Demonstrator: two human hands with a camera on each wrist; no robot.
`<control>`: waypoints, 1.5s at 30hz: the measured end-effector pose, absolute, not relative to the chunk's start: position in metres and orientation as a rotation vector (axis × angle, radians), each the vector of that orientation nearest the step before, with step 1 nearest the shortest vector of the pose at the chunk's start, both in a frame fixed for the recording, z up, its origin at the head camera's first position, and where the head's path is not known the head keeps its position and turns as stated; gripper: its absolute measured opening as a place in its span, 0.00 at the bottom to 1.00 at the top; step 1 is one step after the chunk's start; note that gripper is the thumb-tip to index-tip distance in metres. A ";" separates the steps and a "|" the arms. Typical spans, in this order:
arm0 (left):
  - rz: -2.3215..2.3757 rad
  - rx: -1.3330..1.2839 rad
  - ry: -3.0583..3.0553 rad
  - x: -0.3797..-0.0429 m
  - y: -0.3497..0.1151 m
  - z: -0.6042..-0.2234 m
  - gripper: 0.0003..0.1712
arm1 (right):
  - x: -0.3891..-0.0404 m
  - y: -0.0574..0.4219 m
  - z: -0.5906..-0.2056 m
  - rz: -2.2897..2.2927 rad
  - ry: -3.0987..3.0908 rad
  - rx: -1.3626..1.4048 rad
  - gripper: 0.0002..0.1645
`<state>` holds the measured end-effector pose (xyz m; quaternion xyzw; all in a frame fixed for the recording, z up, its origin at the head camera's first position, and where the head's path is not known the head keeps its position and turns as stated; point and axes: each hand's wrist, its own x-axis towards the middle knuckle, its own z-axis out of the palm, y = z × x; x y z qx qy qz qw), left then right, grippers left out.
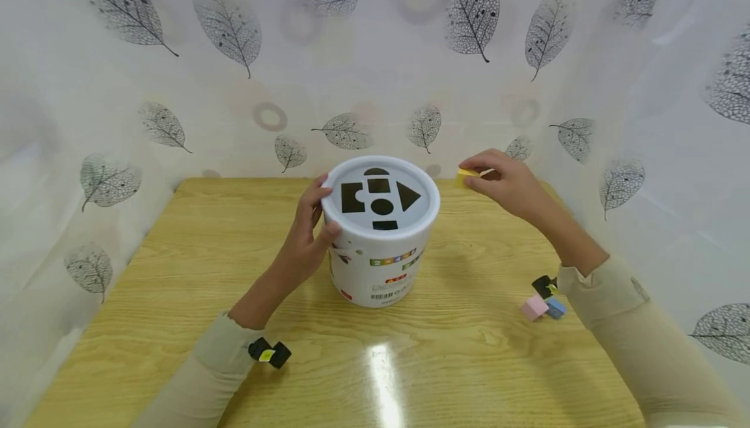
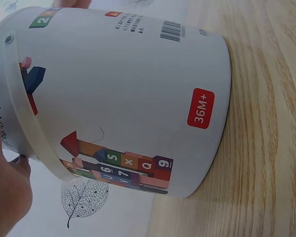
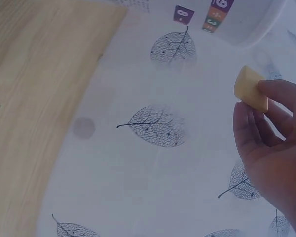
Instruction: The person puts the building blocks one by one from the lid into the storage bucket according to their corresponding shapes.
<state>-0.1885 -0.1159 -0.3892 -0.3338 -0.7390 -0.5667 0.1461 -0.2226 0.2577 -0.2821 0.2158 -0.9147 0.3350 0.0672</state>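
A white bucket [image 1: 375, 265] stands upright on the table, its white lid [image 1: 410, 219] cut with several shaped holes: a half circle, a square, a triangle, a circle, a rectangle and a notched square. My left hand [image 1: 307, 226] holds the bucket at its left side by the rim, fingers behind and thumb in front. To the right of the lid, apart from it, my right hand [image 1: 500, 180] pinches a small yellow block [image 3: 249, 89] between thumb and fingers. One end of this block looks rounded in the right wrist view.
A pink block [image 1: 534, 307] and a blue block [image 1: 555, 307] lie together on the wooden table [image 1: 234, 245], near the right sleeve. A pale leaf-print sheet [image 1: 375, 89] hangs behind and at both sides. The bucket's pale strap handle [image 2: 32, 118] hangs along its side.
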 end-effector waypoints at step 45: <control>-1.623 -0.947 -2.141 -0.189 -0.117 -0.391 0.43 | -0.272 0.127 -0.266 0.931 -2.754 0.996 0.17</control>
